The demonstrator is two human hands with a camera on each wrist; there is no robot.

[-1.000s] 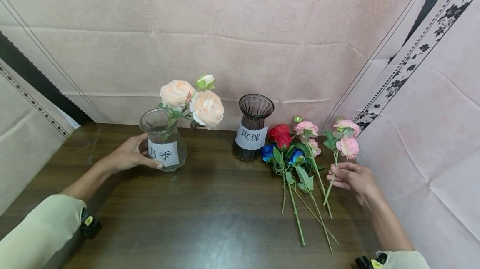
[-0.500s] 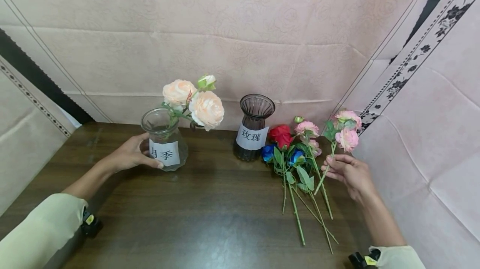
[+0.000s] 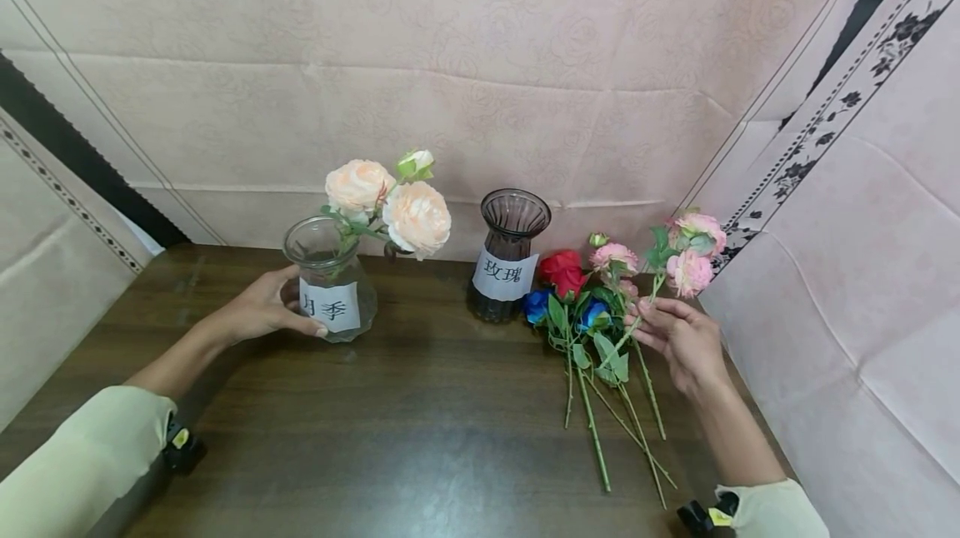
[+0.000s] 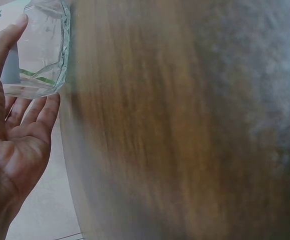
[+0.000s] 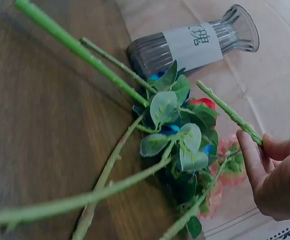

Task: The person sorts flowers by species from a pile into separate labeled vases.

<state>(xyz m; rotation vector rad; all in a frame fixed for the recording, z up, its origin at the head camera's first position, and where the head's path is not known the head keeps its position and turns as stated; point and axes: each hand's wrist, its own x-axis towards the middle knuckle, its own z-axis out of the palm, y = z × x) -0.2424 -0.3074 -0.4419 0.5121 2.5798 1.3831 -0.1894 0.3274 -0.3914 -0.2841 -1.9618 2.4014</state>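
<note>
My left hand (image 3: 258, 309) grips a clear glass vase (image 3: 365, 315), its thumb on the white label, as the left wrist view also shows. Peach flowers (image 3: 417, 220) and a bud stand in that vase, leaning right. With thumb and fingertips, my right hand (image 3: 686, 342) pinches the stem of a pink flower (image 3: 692, 271), lifted above the table with its blooms tilted up to the right. In the right wrist view, the cut end of this stem (image 5: 230, 111) sticks out past the fingers. Below lie a red rose (image 3: 562, 271), blue flowers (image 3: 536, 305) and another pink flower (image 3: 613, 256).
A dark ribbed glass vase (image 3: 516, 226) with a white label stands at the back middle and holds no flowers. Loose green stems (image 3: 596, 430) spread toward the front of the brown table (image 3: 420, 438). Pale cloth (image 3: 480, 122) hangs behind and at both sides.
My right hand has moved left and slightly up with the pink flower, whose stem now slants over the lying flowers. The left hand and its vase stay nearly still.
</note>
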